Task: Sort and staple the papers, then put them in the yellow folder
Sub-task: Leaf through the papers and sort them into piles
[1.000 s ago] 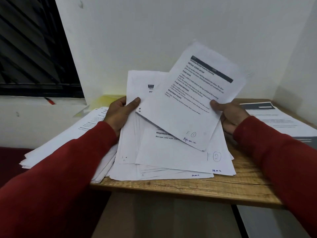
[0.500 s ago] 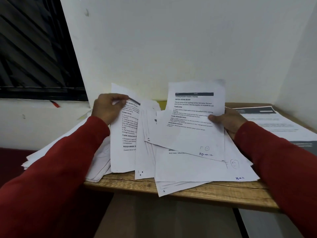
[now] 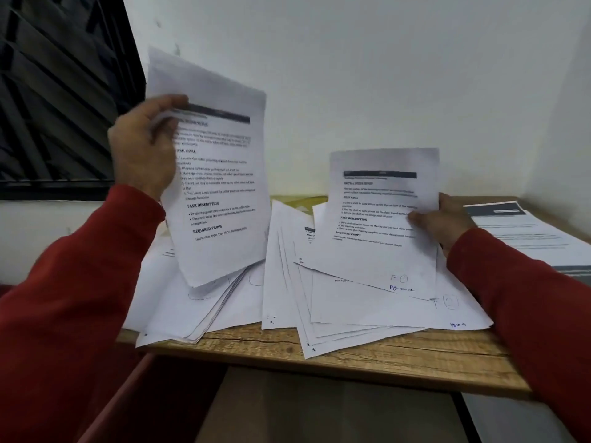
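Left hand (image 3: 145, 145): raised above the desk's left side, fingers and thumb pinching the upper left edge of a printed sheet (image 3: 220, 174), held upright and tilted slightly, its lower edge just over a fanned stack (image 3: 195, 311) lying on the desk. Motion blur on hand and page.

Right hand (image 3: 443, 220): low on the right, thumb over the right edge of a second printed sheet (image 3: 380, 219), gripped and propped nearly upright; handwritten "F 1" visible near its bottom corner.

Loose papers (image 3: 358, 311): spread beneath that sheet, overlapping, several overhanging the front edge of the wooden desk (image 3: 399, 362).

Yellow folder (image 3: 300, 201): only a strip seen, at the back against the white wall (image 3: 351, 75), between the two held sheets, mostly covered by papers.

Further stack of pages (image 3: 524, 235): flat at the far right. Red sleeves (image 3: 527, 292) on both arms. Dark window (image 3: 57, 91) at upper left.
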### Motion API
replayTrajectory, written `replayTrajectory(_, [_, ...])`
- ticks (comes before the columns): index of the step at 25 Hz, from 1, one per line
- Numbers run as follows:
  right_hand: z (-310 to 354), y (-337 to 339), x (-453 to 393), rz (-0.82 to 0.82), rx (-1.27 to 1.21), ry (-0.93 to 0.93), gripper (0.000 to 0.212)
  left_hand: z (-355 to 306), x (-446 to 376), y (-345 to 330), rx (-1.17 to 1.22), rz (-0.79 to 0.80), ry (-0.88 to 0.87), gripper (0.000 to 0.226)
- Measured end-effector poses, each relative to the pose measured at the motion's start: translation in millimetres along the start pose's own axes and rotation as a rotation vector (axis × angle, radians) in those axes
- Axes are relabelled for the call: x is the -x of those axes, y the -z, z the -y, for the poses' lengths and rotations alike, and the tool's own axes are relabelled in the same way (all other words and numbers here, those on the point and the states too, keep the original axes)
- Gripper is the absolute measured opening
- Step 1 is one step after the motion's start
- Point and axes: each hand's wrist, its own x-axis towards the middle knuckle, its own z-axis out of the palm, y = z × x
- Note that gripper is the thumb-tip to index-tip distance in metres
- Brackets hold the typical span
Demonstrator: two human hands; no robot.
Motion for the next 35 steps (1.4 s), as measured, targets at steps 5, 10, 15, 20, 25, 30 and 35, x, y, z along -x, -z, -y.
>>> replayTrajectory(5, [7.8,9.7,0.9,-0.128,0.011,0.004,0.03,-9.8,-1.1,6.3,0.212,-0.078,0.016,0.032])
replayTrajectory(10, [7.1,10.4,0.5,-0.156,0.049,0.012,0.032,-3.5,-3.5,16.5,0.258,-0.192,-0.006,0.032])
replayTrajectory(15, [8.2,8.8,3.2,-0.148,0.035,0.01,0.033,15.5,-20.4,31.8,0.265,-0.312,-0.03,0.03])
replayTrajectory(20, [6.8,13.4,-1.9,-0.158,-0.083,-0.041,0.032,31.6,-29.0,33.1,0.304,-0.285,0.009,0.034])
replayTrajectory(25, [5.3,39.3,-17.0,-0.256,-0.249,-0.134,0.019,32.7,3.3,7.4,0.131,0.136,0.172,0.034])
replayTrajectory(30, [5.8,51.8,-16.0,-0.198,-0.466,-0.175,0.041,67.7,50.2,-16.6,0.101,0.562,0.403,0.033])
replayTrajectory(35, [8.4,3.2,15.2,0.199,0.004,-0.012,0.031,81.9,92.7,-30.1,0.045,0.682,0.442,0.031])
